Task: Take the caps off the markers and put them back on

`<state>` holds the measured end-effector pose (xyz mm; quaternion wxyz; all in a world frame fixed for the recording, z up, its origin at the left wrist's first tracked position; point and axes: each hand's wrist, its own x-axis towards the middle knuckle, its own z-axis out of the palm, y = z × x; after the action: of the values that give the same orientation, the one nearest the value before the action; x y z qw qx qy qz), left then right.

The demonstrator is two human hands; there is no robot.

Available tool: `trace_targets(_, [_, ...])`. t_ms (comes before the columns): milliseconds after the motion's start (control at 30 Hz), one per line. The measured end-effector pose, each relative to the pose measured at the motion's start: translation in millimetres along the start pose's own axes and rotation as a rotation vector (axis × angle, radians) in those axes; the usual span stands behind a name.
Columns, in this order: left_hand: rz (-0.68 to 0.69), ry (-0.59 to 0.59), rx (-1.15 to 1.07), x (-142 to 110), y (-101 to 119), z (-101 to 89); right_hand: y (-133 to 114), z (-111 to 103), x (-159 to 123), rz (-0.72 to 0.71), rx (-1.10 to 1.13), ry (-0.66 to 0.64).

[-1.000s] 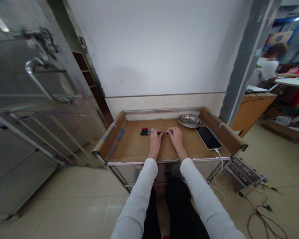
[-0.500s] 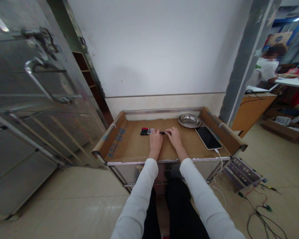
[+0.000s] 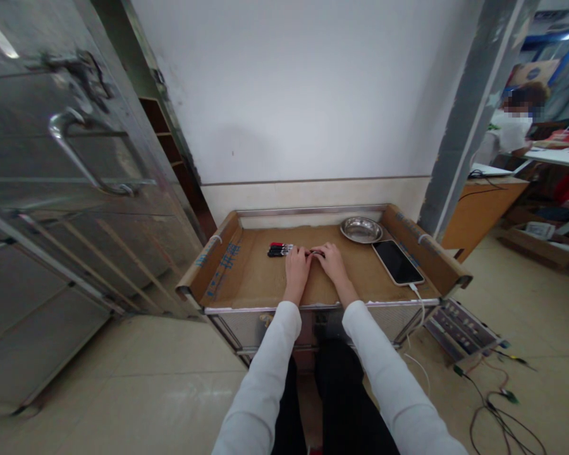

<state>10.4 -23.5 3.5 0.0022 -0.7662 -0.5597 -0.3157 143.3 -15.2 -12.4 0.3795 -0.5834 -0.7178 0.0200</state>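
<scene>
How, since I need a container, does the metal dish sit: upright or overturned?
Upright: the metal dish shows its hollow inside facing up.

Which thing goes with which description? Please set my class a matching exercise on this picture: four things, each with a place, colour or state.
Things:
1. Phone
2. Pens
3. Metal bowl
4. White cable

Descriptions:
A. Red and black, lying beside the left hand
B. Plugged into item 1
C. Lying flat, dark screen facing up
D. Shiny silver, beyond item 1

Right pairs: 1-C, 2-A, 3-D, 4-B
</scene>
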Motion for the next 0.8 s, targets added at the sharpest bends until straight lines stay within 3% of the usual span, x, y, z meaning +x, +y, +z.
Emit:
trace_targets(433, [-0.087,0.048,0.131,-1,5,-1.2,-5,-2,-1,0.075,0.105,0.03])
trace_targets(600, [-0.009,0.009,0.187,-1,8,-1.7,-12,-9,-3,0.171,-0.013,0.053])
trace_targets(800, [0.018,-0.004,0.226,-1,7,1.9,-15,-12,-3,0.295,-0.175,-0.036])
